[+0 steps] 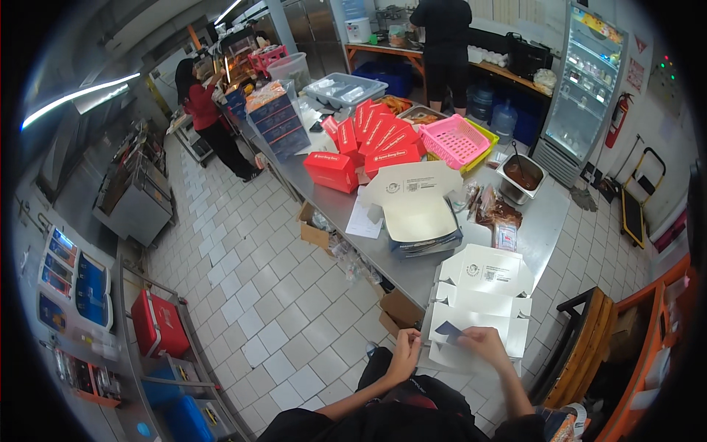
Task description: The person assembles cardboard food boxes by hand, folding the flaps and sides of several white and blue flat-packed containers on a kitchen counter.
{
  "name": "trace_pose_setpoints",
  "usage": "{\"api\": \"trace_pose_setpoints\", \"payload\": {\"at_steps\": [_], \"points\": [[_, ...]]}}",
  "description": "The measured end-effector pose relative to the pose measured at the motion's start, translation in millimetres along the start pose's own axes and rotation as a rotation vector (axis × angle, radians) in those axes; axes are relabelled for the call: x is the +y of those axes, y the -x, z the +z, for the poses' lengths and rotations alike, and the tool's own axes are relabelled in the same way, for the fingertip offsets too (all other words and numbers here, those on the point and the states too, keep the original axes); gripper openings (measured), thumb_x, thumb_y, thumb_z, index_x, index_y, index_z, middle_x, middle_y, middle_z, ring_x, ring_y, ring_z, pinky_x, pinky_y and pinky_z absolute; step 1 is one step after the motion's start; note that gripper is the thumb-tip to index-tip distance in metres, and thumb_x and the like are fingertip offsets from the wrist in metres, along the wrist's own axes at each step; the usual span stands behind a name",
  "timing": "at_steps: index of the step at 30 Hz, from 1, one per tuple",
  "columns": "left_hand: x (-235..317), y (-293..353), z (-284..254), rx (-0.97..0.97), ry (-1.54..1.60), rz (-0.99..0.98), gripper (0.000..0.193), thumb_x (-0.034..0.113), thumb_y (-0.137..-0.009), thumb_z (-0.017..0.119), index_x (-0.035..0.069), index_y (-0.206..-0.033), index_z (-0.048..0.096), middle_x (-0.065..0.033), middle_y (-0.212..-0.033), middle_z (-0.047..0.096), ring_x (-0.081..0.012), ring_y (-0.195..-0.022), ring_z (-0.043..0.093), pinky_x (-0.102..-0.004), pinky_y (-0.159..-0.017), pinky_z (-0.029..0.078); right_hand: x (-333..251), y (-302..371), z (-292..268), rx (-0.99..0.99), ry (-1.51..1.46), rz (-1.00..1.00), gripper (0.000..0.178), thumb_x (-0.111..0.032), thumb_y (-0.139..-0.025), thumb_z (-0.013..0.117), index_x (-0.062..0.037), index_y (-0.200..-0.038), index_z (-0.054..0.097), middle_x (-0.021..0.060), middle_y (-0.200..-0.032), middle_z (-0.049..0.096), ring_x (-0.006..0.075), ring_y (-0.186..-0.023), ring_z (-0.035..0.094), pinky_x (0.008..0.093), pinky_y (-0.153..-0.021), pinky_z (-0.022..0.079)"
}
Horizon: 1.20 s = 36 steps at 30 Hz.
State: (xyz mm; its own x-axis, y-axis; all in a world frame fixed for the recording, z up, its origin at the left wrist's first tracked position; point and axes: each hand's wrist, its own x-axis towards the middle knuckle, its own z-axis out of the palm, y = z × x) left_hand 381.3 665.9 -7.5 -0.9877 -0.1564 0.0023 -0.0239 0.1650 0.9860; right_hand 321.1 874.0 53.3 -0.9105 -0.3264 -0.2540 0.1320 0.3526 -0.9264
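Fingers of your left hand [403, 357] curl beside the near-left edge of a carton blank [482, 298]; whether they close on anything, you can't tell from here. Your right hand [484, 344] lies over the blank, thumb and fingers apparently pinching the edge of a pointed navy flap [446, 329], its tip reaching leftward from your fingertips. The blank itself is smooth white cardboard, creased and notched, with an angular printed lid. Beyond it on your shiny metal worktop [546, 221] sits a stack of white-lined navy cartons [421, 219], then a steel pan [515, 193] of brown sauce, glossy red boxes [331, 172] and a latticed pink plastic basket [454, 141].
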Motion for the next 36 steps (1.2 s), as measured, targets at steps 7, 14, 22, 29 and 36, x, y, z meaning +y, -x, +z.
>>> {"api": "trace_pose_setpoints", "payload": {"at_steps": [7, 14, 22, 29, 36], "points": [[-16, -11, 3, -0.311, 0.127, -0.053, 0.029, 0.009, -0.091, 0.045, 0.001, -0.116, 0.035, -0.0143, -0.120, 0.041, -0.0203, -0.118, 0.041, -0.0321, -0.092, 0.038, -85, 37, -1, 0.531, 0.275, -0.420, 0.012, -0.001, -0.080, 0.059, 0.0025, -0.089, 0.064, 0.0169, -0.083, 0.065, 0.0245, -0.074, 0.065, 0.0295, -0.069, 0.049], [32, -65, 6, -0.592, 0.404, -0.108, 0.094, 0.010, -0.078, 0.066, 0.009, -0.142, -0.003, -0.0110, -0.146, 0.011, -0.0233, -0.134, 0.015, -0.0404, -0.106, 0.023, -118, 70, 5, 0.250, 0.391, -0.425, 0.024, 0.004, -0.081, 0.052, -0.0022, -0.103, 0.059, 0.0161, -0.086, 0.063, 0.0293, -0.076, 0.063, 0.0330, -0.067, 0.049], [-12, -62, 44, -0.689, -1.012, 0.585, 0.098, 0.058, -0.064, 0.065, 0.018, -0.141, 0.021, -0.0189, -0.146, 0.010, -0.0467, -0.132, 0.004, -0.0606, -0.102, 0.012, -75, 48, -4, 0.618, 0.365, -0.367, 0.026, 0.011, -0.079, 0.046, -0.0001, -0.099, 0.057, 0.0166, -0.090, 0.062, 0.0291, -0.082, 0.063, 0.0317, -0.071, 0.049], [-21, -78, 49, -0.608, -0.913, 0.612, 0.096, 0.061, -0.063, 0.061, 0.024, -0.141, 0.021, -0.0150, -0.147, 0.010, -0.0433, -0.133, 0.003, -0.0583, -0.104, 0.010, -69, 83, -31, 1.248, 0.319, -0.612, 0.027, 0.015, -0.081, 0.037, 0.0064, -0.101, 0.054, 0.0226, -0.095, 0.061, 0.0288, -0.087, 0.061, 0.0327, -0.076, 0.048], [16, -97, 49, -0.742, -0.007, 0.211, 0.100, 0.035, -0.067, 0.074, 0.009, -0.142, 0.013, -0.0145, -0.147, 0.010, -0.0293, -0.136, 0.008, -0.0422, -0.109, 0.011, -105, 113, -13, 0.775, 0.237, -0.568, 0.019, 0.009, -0.079, 0.047, 0.0039, -0.093, 0.058, 0.0148, -0.079, 0.065, 0.0187, -0.057, 0.059, 0.0262, -0.056, 0.046]]}}
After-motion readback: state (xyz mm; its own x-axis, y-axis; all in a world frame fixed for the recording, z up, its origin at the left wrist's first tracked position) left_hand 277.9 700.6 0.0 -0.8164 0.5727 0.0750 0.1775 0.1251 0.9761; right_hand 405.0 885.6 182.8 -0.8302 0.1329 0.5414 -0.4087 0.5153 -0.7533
